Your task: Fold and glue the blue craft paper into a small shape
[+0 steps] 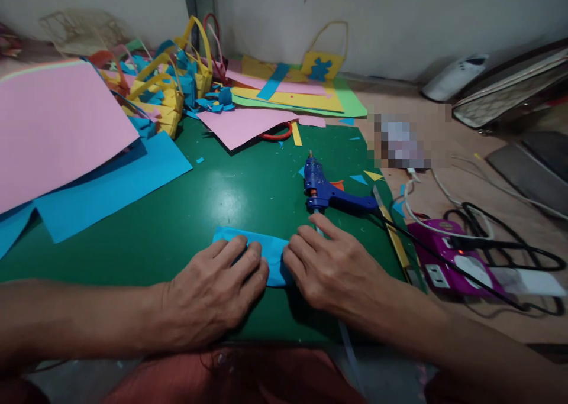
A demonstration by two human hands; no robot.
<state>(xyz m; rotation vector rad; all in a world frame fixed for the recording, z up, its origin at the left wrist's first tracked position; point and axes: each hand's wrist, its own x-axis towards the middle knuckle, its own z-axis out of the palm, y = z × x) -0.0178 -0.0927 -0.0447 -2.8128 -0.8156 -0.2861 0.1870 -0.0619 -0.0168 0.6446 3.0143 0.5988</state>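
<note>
A folded piece of blue paper (276, 256) lies on the green board close to my body. My left hand (222, 280) rests over its left part, fingers curled and pressed on it. At the right end, my right hand (326, 265) grips the paper with bent fingers; its fingertips are partly hidden. Just beyond the right hand is a blue hot glue gun (314, 182), nozzle pointing away, with a clear glue stick at its rear. A utility knife with a yellow handle (394, 238) lies to the right of that hand.
Pink sheets (62, 126) and a blue sheet (115, 182) cover the board's left side. Small paper baskets (168, 99) stand behind. Red-handled scissors (279, 133) lie partly under pink paper. A purple power strip (444, 256) with cables sits at right.
</note>
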